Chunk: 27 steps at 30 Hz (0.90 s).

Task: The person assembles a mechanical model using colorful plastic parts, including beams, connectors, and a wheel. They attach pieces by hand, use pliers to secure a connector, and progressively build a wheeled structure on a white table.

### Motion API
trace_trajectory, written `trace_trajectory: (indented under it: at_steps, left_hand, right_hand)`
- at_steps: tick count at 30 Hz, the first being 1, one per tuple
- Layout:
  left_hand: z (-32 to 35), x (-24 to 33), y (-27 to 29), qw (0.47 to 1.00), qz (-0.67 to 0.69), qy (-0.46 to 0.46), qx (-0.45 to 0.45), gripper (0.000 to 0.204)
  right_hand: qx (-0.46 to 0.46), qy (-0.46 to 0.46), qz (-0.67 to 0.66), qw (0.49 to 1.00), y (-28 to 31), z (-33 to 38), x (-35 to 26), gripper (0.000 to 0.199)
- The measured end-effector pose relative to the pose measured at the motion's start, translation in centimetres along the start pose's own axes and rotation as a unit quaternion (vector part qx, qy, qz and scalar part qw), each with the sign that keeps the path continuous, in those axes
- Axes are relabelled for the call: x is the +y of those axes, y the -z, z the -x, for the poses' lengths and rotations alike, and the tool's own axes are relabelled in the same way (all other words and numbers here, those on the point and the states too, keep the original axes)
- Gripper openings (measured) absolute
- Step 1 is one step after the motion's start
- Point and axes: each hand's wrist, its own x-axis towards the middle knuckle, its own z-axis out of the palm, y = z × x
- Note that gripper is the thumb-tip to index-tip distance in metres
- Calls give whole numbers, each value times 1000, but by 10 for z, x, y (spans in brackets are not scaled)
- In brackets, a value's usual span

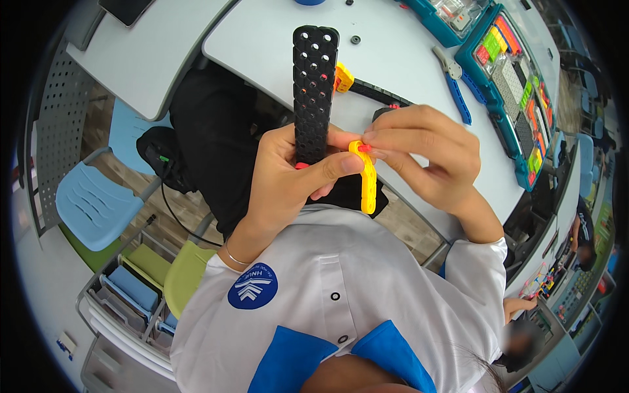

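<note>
1. One left grip [278, 167], just off centre toward 10 o'clock, is closed round one black plate [311, 98] full of holes, its long end pointing to 12 o'clock.
2. One curved yellow piece [368, 187] hangs near centre toward 3 o'clock, between the hands; the left thumb touches its upper part.
3. One right grip [429, 141], at 2 o'clock, has its fingertips pinched together at one small red pin [365, 149] in the yellow piece's upper end.
4. One white surface [406, 59] carries, at 1 o'clock, one black bar [377, 92] beside one yellow-orange part [343, 78].
5. Near 12 o'clock lie two small black round parts [355, 40].
6. At 2 o'clock are one blue-handled tool [453, 90] and, beyond it, one open teal tray [523, 171] of coloured parts.
</note>
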Motion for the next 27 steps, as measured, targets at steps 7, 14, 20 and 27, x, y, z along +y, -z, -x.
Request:
trace_trajectory:
  at_steps: [7,14,20,27]
  left_hand:
    - [2,-4,0,999,26,-10,24,19]
    - [-1,-10,9,997,63,7,49,20]
    - [-12,1,11,998,-12,-41,35,22]
    - [-14,-2,9,997,26,-42,53,21]
  right_hand:
    - [42,74,36,996,-13,5,5,31]
    - [-48,79,43,995,-6,-5,13,32]
    - [48,-91,387,916,44,-49,96,8]
    - [13,1,477,879,40,-50,146,8]
